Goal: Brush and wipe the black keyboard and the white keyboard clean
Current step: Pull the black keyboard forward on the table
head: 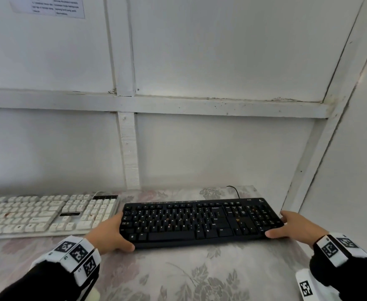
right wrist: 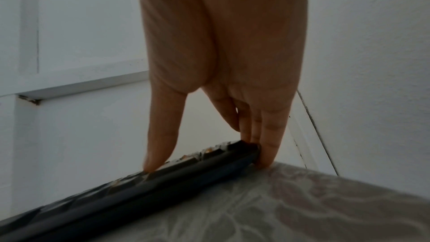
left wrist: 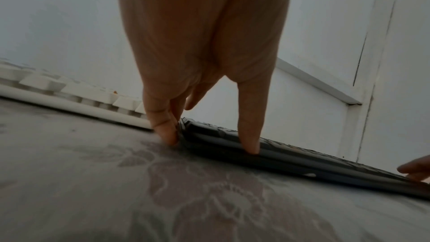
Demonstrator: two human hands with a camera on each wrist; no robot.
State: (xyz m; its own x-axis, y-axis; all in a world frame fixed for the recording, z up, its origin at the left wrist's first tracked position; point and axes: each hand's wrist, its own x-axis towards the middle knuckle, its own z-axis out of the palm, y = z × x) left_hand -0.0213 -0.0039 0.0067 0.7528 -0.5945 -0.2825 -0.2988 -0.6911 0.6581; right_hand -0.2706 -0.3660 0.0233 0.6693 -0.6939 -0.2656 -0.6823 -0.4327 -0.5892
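Note:
The black keyboard (head: 200, 220) lies flat on the flowered tablecloth (head: 189, 274), with small orange crumbs among its keys. My left hand (head: 123, 231) holds its left end, thumb on the front edge and fingers down its side. My right hand (head: 279, 224) holds the right end the same way. The left wrist view shows the left hand (left wrist: 211, 144) at the corner of the black keyboard (left wrist: 302, 161). The right wrist view shows the right hand (right wrist: 207, 165) on the black keyboard (right wrist: 139, 190). The white keyboard (head: 43, 213) lies to the left, also speckled, and its edge (left wrist: 76, 91) shows beside my left fingers.
A black cable (head: 235, 191) runs from the black keyboard's back toward the white panelled wall (head: 221, 148). A side wall (head: 352, 170) stands close on the right, near the table's right edge. A printed sheet (head: 54, 6) hangs high on the wall.

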